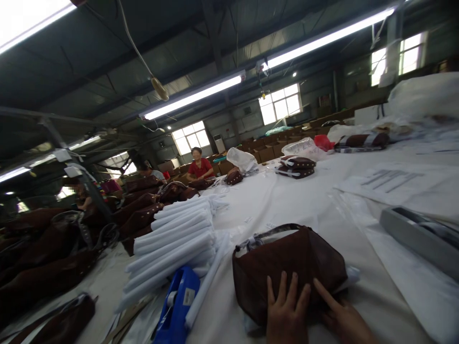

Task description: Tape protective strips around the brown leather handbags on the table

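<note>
A dark brown quilted handbag (pixel 287 263) lies on the white table (pixel 358 286) in front of me, its handle at the top. My left hand (pixel 287 310) rests flat on the bag's near side with fingers stretched out and apart. Beside it, my right hand (pixel 342 317) touches the bag's right edge with its index finger extended. Neither hand holds anything.
Rolled white paper (pixel 175 239) is stacked left of the bag, with a blue tool (pixel 175 308) below it. A grey tray (pixel 419 236) sits at the right. Brown bags (pixel 46 258) pile up at the left. A person in red (pixel 199 167) sits far back.
</note>
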`<state>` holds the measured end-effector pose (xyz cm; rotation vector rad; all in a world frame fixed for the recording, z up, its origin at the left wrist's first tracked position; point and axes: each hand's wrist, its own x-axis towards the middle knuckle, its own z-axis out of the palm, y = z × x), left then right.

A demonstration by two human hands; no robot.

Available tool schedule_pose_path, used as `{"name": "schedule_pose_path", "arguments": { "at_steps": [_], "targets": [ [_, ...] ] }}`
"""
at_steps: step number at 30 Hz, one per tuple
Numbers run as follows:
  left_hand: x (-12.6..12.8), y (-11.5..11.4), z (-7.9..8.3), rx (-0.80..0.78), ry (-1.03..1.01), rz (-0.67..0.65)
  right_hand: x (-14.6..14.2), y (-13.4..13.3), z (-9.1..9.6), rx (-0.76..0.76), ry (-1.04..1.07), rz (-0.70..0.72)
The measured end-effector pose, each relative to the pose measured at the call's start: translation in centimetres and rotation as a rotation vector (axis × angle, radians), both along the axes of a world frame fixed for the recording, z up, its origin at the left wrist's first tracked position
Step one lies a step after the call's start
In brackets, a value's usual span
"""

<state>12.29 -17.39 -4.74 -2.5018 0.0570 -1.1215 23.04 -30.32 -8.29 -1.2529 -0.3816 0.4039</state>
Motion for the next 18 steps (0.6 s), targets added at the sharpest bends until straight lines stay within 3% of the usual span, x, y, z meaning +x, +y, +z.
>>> {"name": "schedule_pose_path", "arguments": {
  "at_steps": [3, 6, 9, 12, 15, 17, 18],
  "targets": [
    [-1.0, -0.2, 0.7, -0.073, 0.097, -0.01, -1.7, -0.3, 3.0, 0.001, 0.363, -0.122],
    [-1.7, 0.2, 1.2, -0.159, 0.102, -0.012, -3.5, -0.3, 6.5, 0.05, 0.448, -0.108],
    [-2.2, 1.0, 1.2, -0.184, 0.131, 0.012, -4.2, -0.2, 8.4, 0.048, 0.451, -0.096],
    [-2.9, 1.5, 1.4, -0.181, 0.132, -0.016, -4.9, -1.2, 9.1, 0.008, 0.39, 0.026],
    [-3.6, 2.1, 1.8, -0.219, 0.115, -0.038, -5.0, -4.4, 9.6, -0.136, 0.245, 0.284],
    [-3.8, 2.4, 2.2, -0.257, 0.105, -0.048, -3.8, -7.8, 9.8, -0.333, -0.107, 0.329],
    [-3.9, 2.6, 2.4, -0.276, 0.099, -0.05, -2.6, -9.7, 9.9, -0.446, -0.344, 0.254]
  ]
}}
